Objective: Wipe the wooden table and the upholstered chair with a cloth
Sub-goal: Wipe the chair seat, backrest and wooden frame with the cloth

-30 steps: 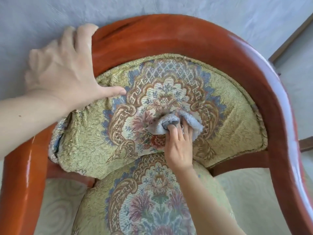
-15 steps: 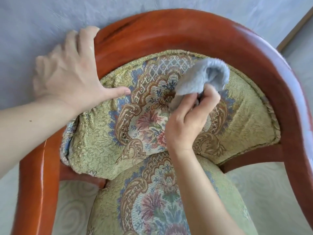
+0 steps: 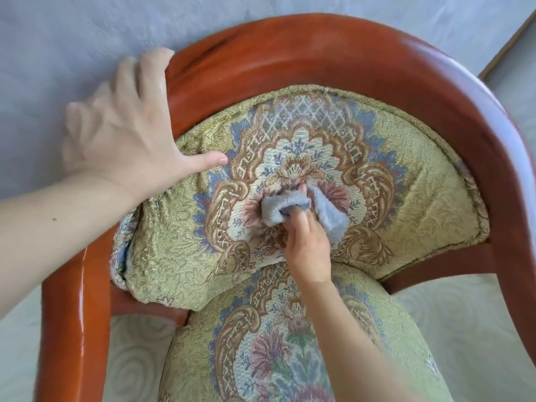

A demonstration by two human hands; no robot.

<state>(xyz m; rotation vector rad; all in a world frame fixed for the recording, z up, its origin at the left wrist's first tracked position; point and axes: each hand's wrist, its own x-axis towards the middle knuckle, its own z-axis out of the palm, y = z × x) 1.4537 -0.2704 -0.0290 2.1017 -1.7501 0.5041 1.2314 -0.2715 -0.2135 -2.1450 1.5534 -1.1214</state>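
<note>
**Cloth bunched at the centre of the backrest, unwiped fabric all round it**

The right hand (image 3: 308, 248) clutches the crumpled grey-blue fleecy cloth (image 3: 301, 209), which sits at its fingertips toward 12 o'clock, pressed on the floral tapestry backrest cushion (image 3: 420, 181) of the glossy red-brown wooden armchair (image 3: 290, 50). The left hand (image 3: 127, 129), at 10 o'clock, lies flat with fingers extended over the rail, thumb on the cushion; the right is nearer
</note>
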